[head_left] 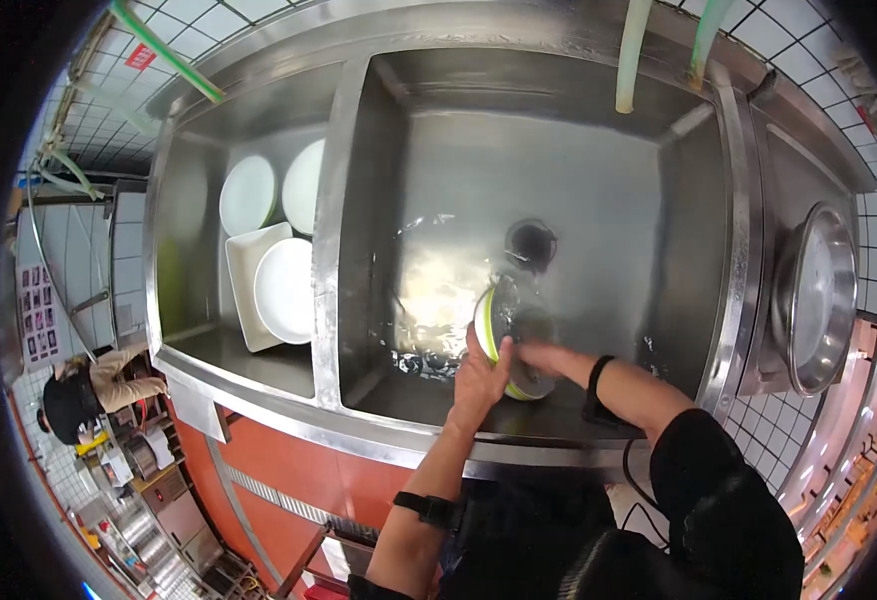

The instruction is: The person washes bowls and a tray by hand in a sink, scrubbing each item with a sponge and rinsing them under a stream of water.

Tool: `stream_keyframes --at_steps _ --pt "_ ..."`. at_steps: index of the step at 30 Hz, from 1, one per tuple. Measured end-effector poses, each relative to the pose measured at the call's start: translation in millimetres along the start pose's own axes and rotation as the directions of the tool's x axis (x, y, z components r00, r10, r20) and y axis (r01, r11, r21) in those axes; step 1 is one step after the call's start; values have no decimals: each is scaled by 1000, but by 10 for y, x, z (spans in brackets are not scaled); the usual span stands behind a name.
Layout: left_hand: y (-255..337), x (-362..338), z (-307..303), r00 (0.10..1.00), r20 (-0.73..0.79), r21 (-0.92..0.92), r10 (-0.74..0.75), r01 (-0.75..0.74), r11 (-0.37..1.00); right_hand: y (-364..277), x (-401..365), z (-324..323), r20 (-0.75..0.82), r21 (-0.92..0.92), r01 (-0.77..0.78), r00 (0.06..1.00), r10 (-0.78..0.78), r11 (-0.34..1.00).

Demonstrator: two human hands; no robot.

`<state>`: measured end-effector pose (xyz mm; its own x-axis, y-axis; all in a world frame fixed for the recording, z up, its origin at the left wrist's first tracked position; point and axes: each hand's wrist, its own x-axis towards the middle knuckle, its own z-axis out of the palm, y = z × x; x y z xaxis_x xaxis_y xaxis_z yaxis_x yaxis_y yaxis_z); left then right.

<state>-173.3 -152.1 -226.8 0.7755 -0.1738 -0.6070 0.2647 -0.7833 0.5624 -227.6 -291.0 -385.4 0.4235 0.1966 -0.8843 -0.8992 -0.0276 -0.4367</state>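
While the L hand [478, 383] grips a tilted, green-rimmed bowl [487, 322] in the big sink [598, 175], nr the drain [530, 245], head view has the R hand [541, 358] blurred against it; can't tell its grip. Prob. mid-wash; next move likely calls for turning the bowl w/ a firm L hold.

A small rectangular red label [140, 57] sits at ten o'clock, a pale photo-covered paper sheet [38, 313] at nine.
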Motion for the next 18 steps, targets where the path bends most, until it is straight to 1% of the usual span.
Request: stream_keyframes --at_steps 2,4,5,6,7,8,9,10,12,13,15,16,18 --pt "84 -23 -53 1000 16 -11 -22 22 1000 -297 85 -70 -78 36 35 996 -32 999" --pt "26 -13 -15 999 29 -23 -43 44 999 -382 334 -154 -71 66 57 996 -53 996" --pt "-103 23 79 1000 -3 5 4 -4 1000 -396 447 -189 -66 93 84 995 -78 992" --pt "-169 40 136 998 -33 32 52 -51 998 -539 344 -184 -67 90 83 995 -78 992" --pt "-118 17 104 998 -33 28 51 -51 998 -769 108 -138 -75 332 93 995 -72 939" --pt "-20 -8 29 1000 -16 -23 22 -22 999 -942 -48 -92 -81 552 102 994 -68 827" --pt "45 -19 -19 1000 3 -74 -7 8 997 -976 -86 -60 -87 628 79 996 -31 774" --pt "56 -14 -29 1000 3 -76 -7 7 997 -1086 -261 -11 -89 627 79 996 -30 775" --pt "73 -16 -33 999 -30 -73 18 -20 997 -1232 -627 50 -24 691 58 998 -57 720" --pt "61 -9 -27 999 -28 -71 17 -19 997 -1201 -687 57 -24 693 57 998 -56 718" --pt "46 9 -43 1000 -1 -109 -14 14 994 -1106 -779 52 166 639 -1 977 -137 769" --pt "49 4 -50 1000 1 -106 -15 15 994 -1040 -806 45 167 642 -2 977 -136 767" --pt "62 3 -52 1000 1 -94 -27 27 995 -938 -870 12 261 573 -7 949 -175 819"
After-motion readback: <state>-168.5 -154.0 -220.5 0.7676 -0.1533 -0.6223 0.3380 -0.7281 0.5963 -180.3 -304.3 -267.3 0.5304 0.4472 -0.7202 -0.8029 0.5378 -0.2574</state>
